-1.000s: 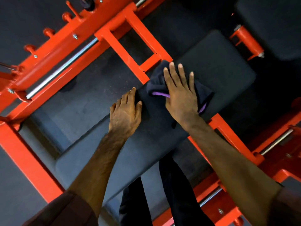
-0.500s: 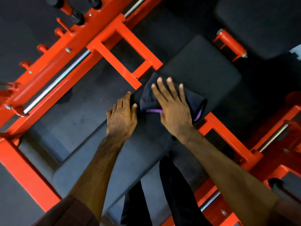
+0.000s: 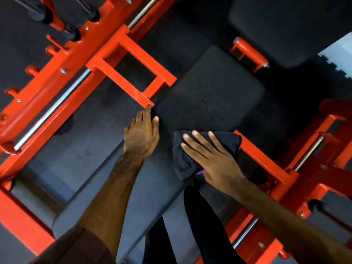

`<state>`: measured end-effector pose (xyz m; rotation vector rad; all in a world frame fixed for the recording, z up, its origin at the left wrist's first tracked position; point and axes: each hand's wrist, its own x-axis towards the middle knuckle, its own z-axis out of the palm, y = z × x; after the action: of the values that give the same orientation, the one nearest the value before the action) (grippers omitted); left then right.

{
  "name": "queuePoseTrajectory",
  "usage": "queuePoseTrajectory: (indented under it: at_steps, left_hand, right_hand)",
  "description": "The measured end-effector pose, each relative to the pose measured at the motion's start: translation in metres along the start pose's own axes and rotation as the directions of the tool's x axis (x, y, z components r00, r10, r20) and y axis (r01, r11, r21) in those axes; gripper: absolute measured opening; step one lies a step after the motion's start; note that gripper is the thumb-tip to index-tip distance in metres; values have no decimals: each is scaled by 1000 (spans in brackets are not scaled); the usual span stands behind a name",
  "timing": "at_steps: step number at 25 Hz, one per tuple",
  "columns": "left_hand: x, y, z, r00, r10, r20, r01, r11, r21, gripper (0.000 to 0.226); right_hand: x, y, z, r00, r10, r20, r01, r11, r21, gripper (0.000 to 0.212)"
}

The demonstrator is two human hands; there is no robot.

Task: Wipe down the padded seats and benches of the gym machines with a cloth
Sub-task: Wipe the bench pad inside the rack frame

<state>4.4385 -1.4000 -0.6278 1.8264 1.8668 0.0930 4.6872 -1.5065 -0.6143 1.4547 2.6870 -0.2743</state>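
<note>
The dark cloth [image 3: 202, 155] lies bunched on the near right part of the long black padded bench [image 3: 207, 96], close to its right edge, where an orange frame bar [image 3: 266, 161] runs beside the pad. The right hand [image 3: 213, 161] lies flat on top of it, fingers straight and spread, pressing it down rather than clutching it; so this grip is released, with the palm doing the work. A thin purple edge of the cloth shows just under the heel of that hand. The left hand [image 3: 142, 135] rests on the left edge of the bench, fingers extended along the pad's side, holding nothing; its fingertips reach almost to the corner of the orange frame [image 3: 133, 73] on the far left. The cloth looks soft, light and limp, so it will likely fold and creep under the palm; a broad flat press across its middle should keep it spread and moving with the hand. The pad looks firm yet cushioned, with a slightly grainy skin that should give the cloth some drag. The far half of the bench probably calls for a longer reach.
</note>
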Motion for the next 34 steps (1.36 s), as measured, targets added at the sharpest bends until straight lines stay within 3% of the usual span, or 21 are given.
queuePoseTrajectory:
  at_steps: [2, 4, 5, 6, 9, 10, 12, 14, 15, 20, 21, 23, 25, 28, 29, 31, 33, 34]
  left_hand:
    - [4, 2, 0, 1000, 16, -2, -16, 1000, 10, 65]
    - [3, 2, 3, 1000, 18, -24, -18, 999, 34, 62]
    - [3, 3, 4, 999, 19, -38, -17, 999, 42, 62]
    - [2, 2, 5, 999, 15, -50, -13, 999, 47, 63]
    - [3, 4, 4, 999, 29, -37, -27, 998, 58, 64]
    - [4, 5, 3, 999, 39, -27, -38, 998, 54, 65]
    - [8, 7, 2, 998, 55, -29, -53, 997, 56, 65]
    - [12, 11, 6, 997, 65, -40, -61, 994, 86, 61]
    - [14, 12, 8, 997, 54, -50, -48, 994, 100, 59]
    - [12, 15, 7, 998, 42, -53, -35, 993, 116, 60]
    - [13, 15, 5, 998, 43, -48, -38, 993, 107, 62]
    - [15, 17, 7, 998, 53, -39, -49, 992, 117, 66]
    - [17, 18, 9, 998, 47, -48, -41, 991, 126, 66]
    - [17, 20, 7, 997, 66, -36, -62, 992, 112, 62]
    - [19, 21, 6, 997, 72, -23, -69, 993, 100, 61]
    - [25, 22, 5, 997, 83, -7, -82, 993, 83, 62]
    - [28, 24, 7, 995, 95, -2, -95, 993, 63, 65]
    - [28, 24, 7, 996, 90, -7, -90, 994, 60, 67]
  right_hand:
    - [-3, 13, -3, 989, 141, -46, -141, 990, 8, 85]
    - [29, 1, -5, 923, 379, -69, -373, 924, 82, 89]
    - [42, -9, -5, 902, 427, -65, -417, 900, 123, 92]
    - [44, -18, -1, 912, 405, -64, -394, 909, 132, 94]
    - [-10, -12, 6, 992, 123, -19, -122, 992, 36, 94]
    - [-27, -1, 3, 993, 113, -21, -113, 993, 25, 94]
    - [-25, 15, 0, 962, 272, -41, -269, 962, 52, 98]
    - [11, 11, 0, 868, 494, -52, -484, 865, 129, 101]
    - [25, 4, 0, 847, 529, -52, -516, 842, 159, 99]
    - [-33, 3, 7, 947, 311, -83, -291, 937, 193, 96]
    - [-31, 11, 6, 928, 365, -76, -346, 920, 185, 100]
    - [5, 14, 3, 812, 581, -59, -553, 798, 240, 103]
    - [35, 4, -1, 758, 651, -47, -614, 735, 288, 100]
    - [-4, 5, 6, 910, 400, -105, -376, 906, 194, 91]
    - [-19, 16, 3, 927, 359, -105, -338, 924, 177, 90]
    - [-10, 35, -1, 880, 463, -103, -443, 880, 174, 94]
    - [31, 34, -6, 750, 659, -55, -631, 738, 239, 99]
    - [44, 29, -7, 745, 666, -35, -640, 728, 246, 98]
